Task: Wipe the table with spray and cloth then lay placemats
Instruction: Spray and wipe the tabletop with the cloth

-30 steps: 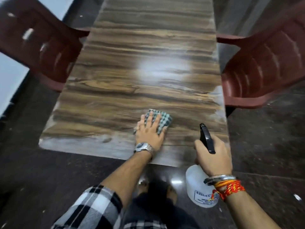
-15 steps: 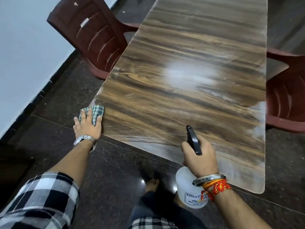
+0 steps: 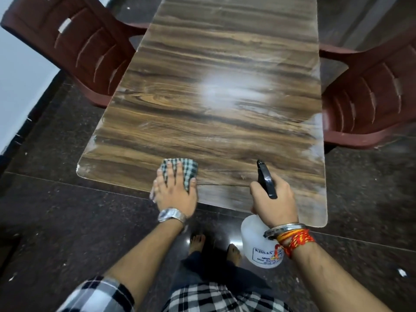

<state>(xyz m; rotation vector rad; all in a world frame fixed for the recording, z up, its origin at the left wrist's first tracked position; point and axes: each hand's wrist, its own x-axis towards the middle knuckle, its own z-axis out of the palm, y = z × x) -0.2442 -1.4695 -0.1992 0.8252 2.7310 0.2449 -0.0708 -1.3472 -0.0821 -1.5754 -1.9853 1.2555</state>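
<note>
A long wood-grain table (image 3: pixel 225 122) stretches away from me, with pale wet streaks near its right and front edges. My left hand (image 3: pixel 175 192) presses flat on a green-and-white checked cloth (image 3: pixel 186 168) at the table's near edge, left of centre. My right hand (image 3: pixel 274 199) grips the black trigger head of a white spray bottle (image 3: pixel 254 248); the bottle body hangs below the table's front edge. No placemats are in view.
A dark red plastic chair (image 3: pixel 85 48) stands at the table's left side and another (image 3: pixel 371 97) at its right. A white wall (image 3: pixel 20 82) runs along the far left. The floor (image 3: pixel 67 221) is dark polished stone; my bare feet show below the table edge.
My left hand has slid the cloth from the table's near left corner back toward the middle of the front edge. The spray bottle stays held in my right hand.
</note>
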